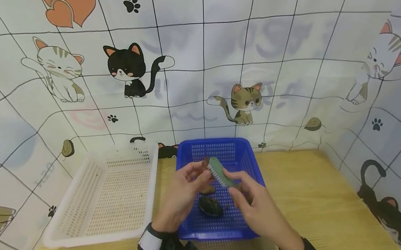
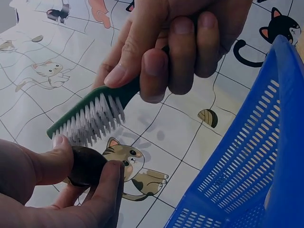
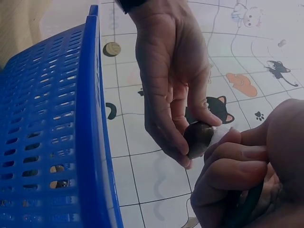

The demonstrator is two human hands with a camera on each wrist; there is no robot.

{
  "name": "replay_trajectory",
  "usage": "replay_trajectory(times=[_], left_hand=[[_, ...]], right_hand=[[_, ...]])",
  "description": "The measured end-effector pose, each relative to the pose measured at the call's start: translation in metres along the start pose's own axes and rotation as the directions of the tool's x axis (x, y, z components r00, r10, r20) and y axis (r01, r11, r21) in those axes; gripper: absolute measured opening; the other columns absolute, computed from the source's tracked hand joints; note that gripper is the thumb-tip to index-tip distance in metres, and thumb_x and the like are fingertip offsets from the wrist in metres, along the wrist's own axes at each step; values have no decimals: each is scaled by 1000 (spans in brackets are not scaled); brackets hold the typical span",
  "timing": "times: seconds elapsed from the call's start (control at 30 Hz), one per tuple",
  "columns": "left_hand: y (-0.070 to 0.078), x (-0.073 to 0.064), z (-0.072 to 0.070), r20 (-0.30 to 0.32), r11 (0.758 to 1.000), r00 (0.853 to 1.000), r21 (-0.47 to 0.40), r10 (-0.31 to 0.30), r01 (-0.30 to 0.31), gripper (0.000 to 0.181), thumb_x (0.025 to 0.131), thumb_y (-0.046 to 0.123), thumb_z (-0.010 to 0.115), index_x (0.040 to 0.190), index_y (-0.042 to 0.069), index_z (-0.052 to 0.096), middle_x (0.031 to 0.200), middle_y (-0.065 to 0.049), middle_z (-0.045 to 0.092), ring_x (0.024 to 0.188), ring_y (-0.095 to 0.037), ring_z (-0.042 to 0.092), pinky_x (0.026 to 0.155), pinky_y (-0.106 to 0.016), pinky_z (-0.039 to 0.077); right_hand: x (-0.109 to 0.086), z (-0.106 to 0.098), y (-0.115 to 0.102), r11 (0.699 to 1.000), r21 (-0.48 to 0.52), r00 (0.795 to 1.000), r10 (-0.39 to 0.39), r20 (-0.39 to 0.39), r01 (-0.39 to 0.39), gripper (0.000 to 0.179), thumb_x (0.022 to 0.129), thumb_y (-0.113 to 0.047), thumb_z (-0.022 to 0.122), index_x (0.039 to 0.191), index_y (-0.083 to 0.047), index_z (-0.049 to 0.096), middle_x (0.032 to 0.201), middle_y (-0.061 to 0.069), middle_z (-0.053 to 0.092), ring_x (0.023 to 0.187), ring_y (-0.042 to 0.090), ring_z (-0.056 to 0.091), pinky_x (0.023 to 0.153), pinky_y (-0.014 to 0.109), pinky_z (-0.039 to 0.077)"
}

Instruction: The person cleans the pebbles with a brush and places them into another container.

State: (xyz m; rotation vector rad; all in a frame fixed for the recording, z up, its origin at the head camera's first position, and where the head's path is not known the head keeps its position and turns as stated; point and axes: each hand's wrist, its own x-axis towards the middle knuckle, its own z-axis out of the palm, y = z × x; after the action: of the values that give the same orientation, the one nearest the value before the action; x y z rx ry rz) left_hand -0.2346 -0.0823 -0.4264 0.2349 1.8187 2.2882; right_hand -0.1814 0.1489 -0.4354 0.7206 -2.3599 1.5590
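Note:
My left hand (image 1: 177, 195) pinches a small, dark brown, glossy clam (image 2: 88, 166) between thumb and fingertips. In my right hand (image 1: 259, 205) is a green scrub brush (image 1: 220, 171) with white bristles, gripped by its handle. The bristles touch or nearly touch the clam, as the left wrist view (image 2: 88, 121) shows. Both hands are above a blue perforated basket (image 1: 222, 235). Inside that basket lie a larger dark shell (image 1: 210, 207) and a brownish one (image 1: 207, 189), partly hidden by my left hand.
A white perforated basket (image 1: 151, 188) stands to the left of the blue one on the wooden table (image 1: 304, 196). Behind and at the sides hangs a cat-patterned sheet (image 1: 190, 57). Beneath the blue basket a paler perforated rim shows.

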Motion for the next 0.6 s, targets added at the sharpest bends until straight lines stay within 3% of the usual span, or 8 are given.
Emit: replay_trajectory(times=[0.13,0.27,0.37,0.47,0.6], left_hand=[[-4,1,3,45,999,999,22,-26,25,35,115,8,72,148,-2,67,142,-16,78,122,-23,83,109,-38,69],[-4,0,4,79,999,997,27,-21,18,35,115,6,71,149,-4,65,142,-17,78,119,-19,83,108,-35,69],[-2,0,3,72,1000,997,19,-13,12,36,116,8,70,150,-4,65,143,-18,77,122,-21,83,107,-36,69],[0,1,1,35,1000,999,1,-7,7,36,117,9,70,151,-3,65,145,-19,75,127,-25,83,109,-36,70],[2,4,0,-5,999,1000,-48,-13,13,36,117,4,67,152,-5,64,148,-21,73,130,-26,83,113,-32,69]], right_hand=[[0,0,5,1000,-3,1000,20,-18,-21,43,122,-7,60,164,-10,61,81,0,62,66,1,56,52,23,51],[0,-3,8,995,31,995,98,-27,-97,43,122,-9,59,166,-12,60,84,3,61,68,5,60,69,24,66],[1,-7,8,988,51,989,147,-14,-146,44,123,-10,59,166,-15,60,84,2,57,67,6,59,82,28,73],[2,-11,7,988,40,989,149,18,-149,44,122,-9,59,166,-17,61,82,1,55,66,5,57,71,21,67],[4,-14,6,993,24,992,111,60,-112,44,122,-9,59,165,-17,62,85,2,60,67,4,56,52,21,45]])
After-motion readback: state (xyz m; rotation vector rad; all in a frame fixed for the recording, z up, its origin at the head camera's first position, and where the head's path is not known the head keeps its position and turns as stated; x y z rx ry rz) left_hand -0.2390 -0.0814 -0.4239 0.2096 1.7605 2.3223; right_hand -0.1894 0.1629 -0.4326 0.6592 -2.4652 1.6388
